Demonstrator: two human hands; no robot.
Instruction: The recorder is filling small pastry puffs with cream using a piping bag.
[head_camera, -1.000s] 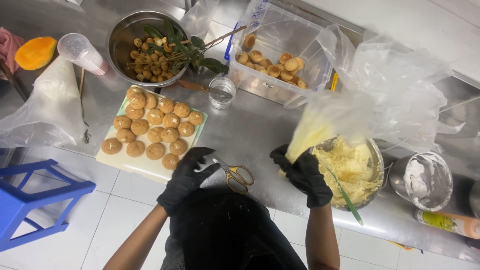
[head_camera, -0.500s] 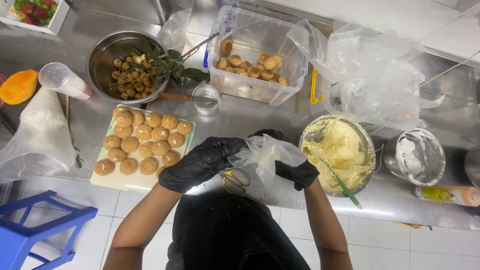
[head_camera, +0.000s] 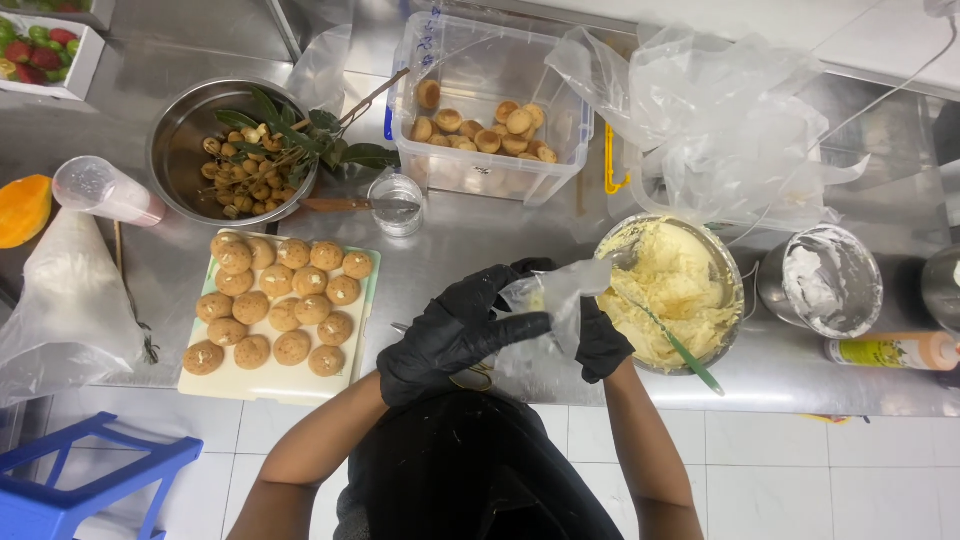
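Both my hands wear black gloves and hold a clear plastic piping bag (head_camera: 552, 300) over the steel counter's front edge. My left hand (head_camera: 455, 332) grips the bag's crumpled left side with fingers stretched across it. My right hand (head_camera: 600, 340) holds the bag from below on the right. Just right of the bag stands a metal bowl of pale yellow cream (head_camera: 672, 290) with a green-handled spatula (head_camera: 682, 348) in it. Scissors (head_camera: 470, 378) lie on the counter, mostly hidden under my left hand.
A white board with several round brown pastries (head_camera: 280, 310) lies at left. Behind are a steel bowl of small fruit with leaves (head_camera: 232, 160), a glass (head_camera: 396, 204), a clear tub of pastries (head_camera: 485, 100), loose plastic bags (head_camera: 720, 120), a white-smeared cup (head_camera: 828, 280) and a blue stool (head_camera: 90, 480).
The cream-filled bag held up over the bowl came down; now both hands hold a mostly empty clear bag low in front of me. My left hand left the scissors and took the bag.
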